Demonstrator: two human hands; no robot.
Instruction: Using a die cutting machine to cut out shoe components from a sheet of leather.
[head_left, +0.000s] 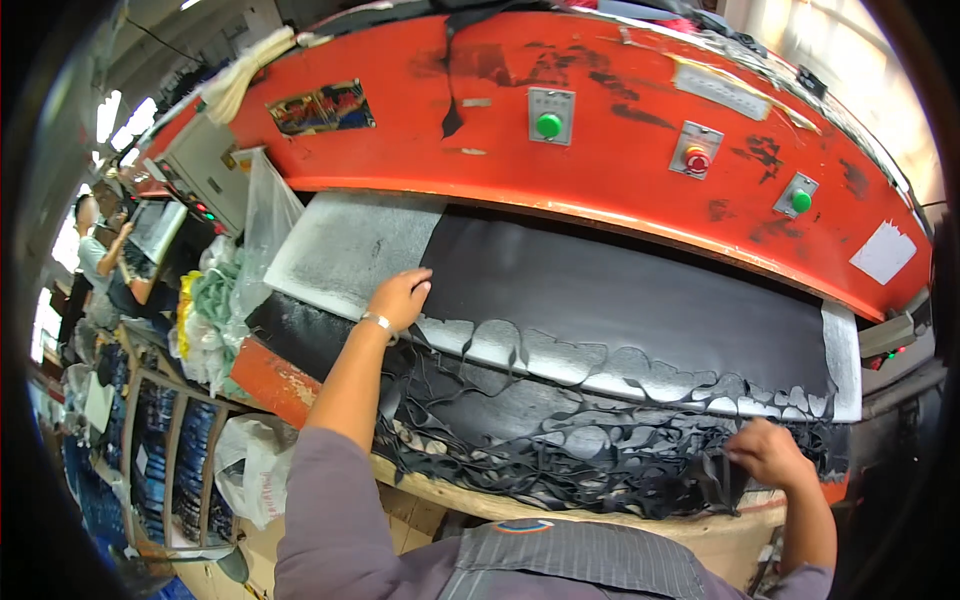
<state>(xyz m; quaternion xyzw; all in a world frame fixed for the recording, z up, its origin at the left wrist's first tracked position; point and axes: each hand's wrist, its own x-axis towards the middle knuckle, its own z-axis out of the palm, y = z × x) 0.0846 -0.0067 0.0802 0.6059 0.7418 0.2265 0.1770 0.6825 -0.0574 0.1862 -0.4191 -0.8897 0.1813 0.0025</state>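
Sheet, black and smooth, lies on the pale board under the front of the red machine, its near edge cut into scallops; the left hand is at its left edge, fingers bent in toward the palm, though I cannot tell whether they pinch the material or only rest against it; the right hand is at the right end of the tangled black strips, fingers curled around or just beside dark scrap, the grip itself too unclear to call; to handle this well, I would keep the left touch light and level, so that the sheet lies flat and square to the board without a crease; the loops trailing over the board's near edge look ready to snag, so ease them free toward the body rather than tugging, since a sharp pull could drag the sheet askew; gather strips in small bunches; above all, keep both hands out of the dark gap beneath the machine's front.
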